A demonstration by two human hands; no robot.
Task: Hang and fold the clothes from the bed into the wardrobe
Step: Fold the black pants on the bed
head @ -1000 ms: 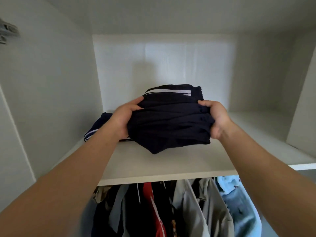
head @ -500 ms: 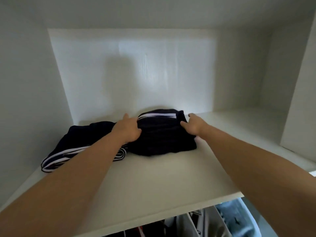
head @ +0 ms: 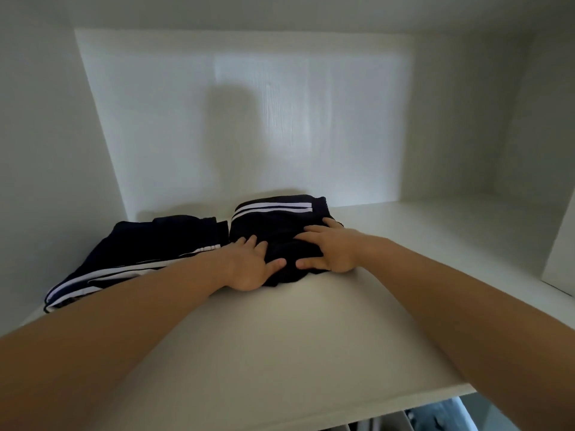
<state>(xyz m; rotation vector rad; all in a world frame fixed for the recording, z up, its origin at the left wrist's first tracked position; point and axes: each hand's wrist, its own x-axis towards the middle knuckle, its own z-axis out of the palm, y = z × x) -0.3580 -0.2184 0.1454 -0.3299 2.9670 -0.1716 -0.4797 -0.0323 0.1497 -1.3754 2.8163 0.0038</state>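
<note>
A folded dark navy garment with two white stripes [head: 273, 225] lies on the white wardrobe shelf [head: 280, 337], near the back wall. My left hand [head: 249, 265] rests flat on its front left part, fingers spread. My right hand [head: 329, 247] presses flat on its front right part, fingers apart. Neither hand grips the cloth. A second folded navy garment with white stripes [head: 133, 256] lies just to the left, touching the first one.
The shelf compartment has a white back wall [head: 249, 119] and side walls; a vertical divider [head: 560, 244] stands at the right. Below the shelf's front edge, a bit of hanging clothing [head: 441, 415] shows at the bottom right.
The folded garment went from being held at the shelf's front to lying deep on the shelf beside the other one. Both hands released their grip and now lie flat on top of it.
</note>
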